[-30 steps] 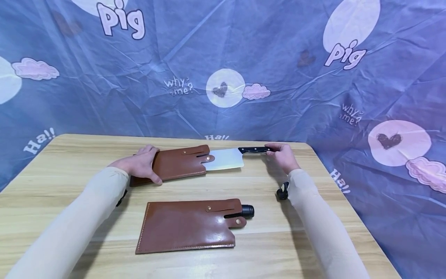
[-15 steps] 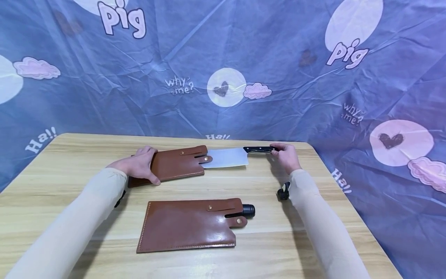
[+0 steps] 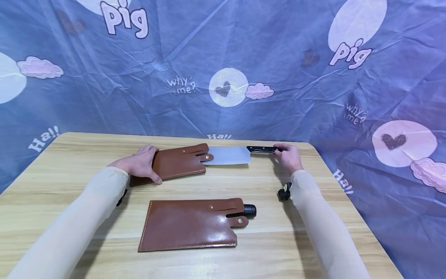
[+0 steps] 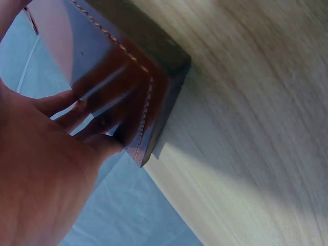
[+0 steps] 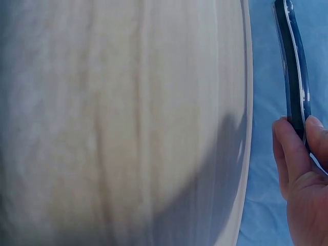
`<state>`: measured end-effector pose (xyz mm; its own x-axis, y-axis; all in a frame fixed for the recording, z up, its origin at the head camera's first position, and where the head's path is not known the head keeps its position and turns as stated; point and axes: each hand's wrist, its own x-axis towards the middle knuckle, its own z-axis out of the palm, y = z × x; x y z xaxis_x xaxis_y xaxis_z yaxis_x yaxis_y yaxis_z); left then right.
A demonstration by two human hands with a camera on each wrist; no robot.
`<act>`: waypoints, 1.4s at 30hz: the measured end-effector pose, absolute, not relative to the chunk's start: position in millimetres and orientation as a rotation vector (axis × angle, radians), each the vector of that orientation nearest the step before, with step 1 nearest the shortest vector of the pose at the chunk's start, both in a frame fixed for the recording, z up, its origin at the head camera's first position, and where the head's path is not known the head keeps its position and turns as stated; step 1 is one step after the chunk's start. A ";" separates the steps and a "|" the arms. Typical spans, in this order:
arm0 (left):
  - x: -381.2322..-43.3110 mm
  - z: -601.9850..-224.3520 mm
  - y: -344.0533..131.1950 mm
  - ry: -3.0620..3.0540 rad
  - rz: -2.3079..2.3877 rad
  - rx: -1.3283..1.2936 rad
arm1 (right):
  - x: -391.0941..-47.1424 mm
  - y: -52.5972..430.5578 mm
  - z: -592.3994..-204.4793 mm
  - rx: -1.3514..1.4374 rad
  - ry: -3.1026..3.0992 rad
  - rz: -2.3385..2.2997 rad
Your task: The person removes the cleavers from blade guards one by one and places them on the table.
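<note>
My left hand spans a brown leather knife sheath at the back of the table, thumb along its near edge and fingers over the far one. In the left wrist view the fingers grip the stitched sheath near its closed end. A cleaver sticks out of the sheath's right end, its wide steel blade partly hidden inside. With thumb and fingers, my right hand pinches the end of its black riveted handle. The right wrist view shows that handle between thumb and fingers.
A second brown leather sheath lies nearer me on the wooden table, a black handle end poking out at its right. Its snap strap hangs loose. A blue printed cloth stands behind the table.
My right hand has drawn the cleaver to the right, so more of its blade shows outside the sheath. The left hand has stayed in about the same place, holding the sheath.
</note>
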<state>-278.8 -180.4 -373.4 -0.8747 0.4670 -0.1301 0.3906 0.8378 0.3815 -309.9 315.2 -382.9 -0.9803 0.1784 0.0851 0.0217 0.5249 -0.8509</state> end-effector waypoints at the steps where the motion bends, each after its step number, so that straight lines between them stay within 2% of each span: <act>1: -278.8 -373.0 -179.9 2.797 0.515 0.662 | -309.9 316.1 -383.4 -0.178 -2.595 1.444; 21: -276.0 -371.0 -195.5 2.791 0.548 0.639 | -306.2 329.9 -383.8 -0.230 -2.552 1.446; 30: -271.3 -369.4 -205.6 2.783 0.576 0.626 | -305.1 329.1 -379.2 -0.191 -2.529 1.511; 37: -269.5 -367.2 -214.0 2.772 0.601 0.600 | -303.9 334.7 -380.4 -0.228 -2.418 1.744; 42: -271.3 -367.2 -220.1 2.782 0.609 0.596 | -300.2 338.3 -380.9 -0.223 -2.441 1.693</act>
<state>-271.3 -220.1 -367.2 -0.8903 0.4349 -0.1352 0.3387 0.8306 0.4420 -300.2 338.3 -380.9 -0.9756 0.2140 0.0481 0.0300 0.3473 -0.9373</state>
